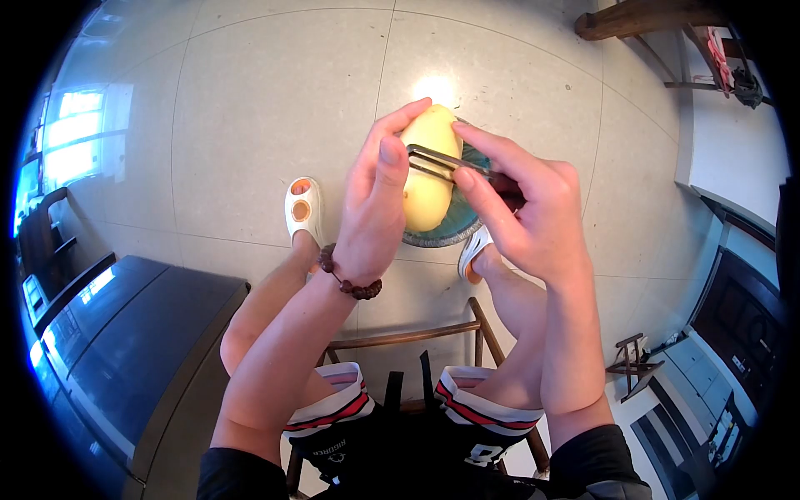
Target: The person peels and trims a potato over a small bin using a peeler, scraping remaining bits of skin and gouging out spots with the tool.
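A peeled, pale yellow potato-like piece (427,204) is held up in the middle of the view. Along its left side, my left hand (379,179) grips it, with a brown bead bracelet on the wrist. My right hand (529,200) is closed around the dark handle of a metal peeler (433,161). The peeler's head lies across the upper middle of the yellow piece. Behind and below it is a round greenish bin (460,223) on the floor, partly hidden by the piece and my hands.
A dark blue table (142,333) stands at the lower left. Below my hands is a wooden stool rail (404,337) between my legs. Wooden furniture (650,18) is at the upper right, a small wooden stool (635,364) at the lower right.
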Available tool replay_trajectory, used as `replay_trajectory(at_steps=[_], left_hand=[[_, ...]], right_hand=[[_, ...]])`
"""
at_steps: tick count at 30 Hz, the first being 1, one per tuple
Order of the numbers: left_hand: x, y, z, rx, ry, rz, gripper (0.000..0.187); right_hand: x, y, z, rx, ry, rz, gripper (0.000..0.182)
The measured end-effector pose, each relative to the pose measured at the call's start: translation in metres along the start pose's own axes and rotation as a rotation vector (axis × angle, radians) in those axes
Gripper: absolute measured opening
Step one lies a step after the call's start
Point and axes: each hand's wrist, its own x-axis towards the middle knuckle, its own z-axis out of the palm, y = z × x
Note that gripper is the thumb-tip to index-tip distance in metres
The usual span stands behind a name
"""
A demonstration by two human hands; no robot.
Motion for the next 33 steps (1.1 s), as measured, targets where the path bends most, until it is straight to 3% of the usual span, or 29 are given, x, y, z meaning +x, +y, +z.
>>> replay_trajectory(at_steps=[6,8,12,17,24,26,33], left_hand=[[0.008,0.0,0.0,-0.155,0.067,-0.056,0.081],[0.006,0.011,0.003,-0.116,0.021,-0.081,0.063],[0.004,0.014,0.006,-0.198,0.129,-0.111,0.058],[0.005,0.014,-0.005,-0.4,-0.043,-0.21,0.06],[0.002,0.021,0.005,-0.154,0.003,-0.15,0.058],[0.004,0.018,0.004,-0.205,-0.013,-0.061,0.063],[0.003,0.018,0.001,-0.224,-0.039,-0.04,0.087]], right_hand=[[0.002,0.0,-0.005,0.124,0.009,0.148,0.027],[0.002,0.0,-0.008,0.159,-0.005,0.212,0.026],[0.002,-0.005,-0.007,0.233,-0.008,0.207,0.034],[-0.002,-0.002,0.003,0.422,-0.018,0.191,0.046],[0.0,-0.004,0.0,0.459,-0.082,0.216,0.053],[-0.001,-0.003,0.0,0.48,-0.074,0.212,0.054],[0.001,0.001,-0.008,0.372,-0.106,0.176,0.053]])
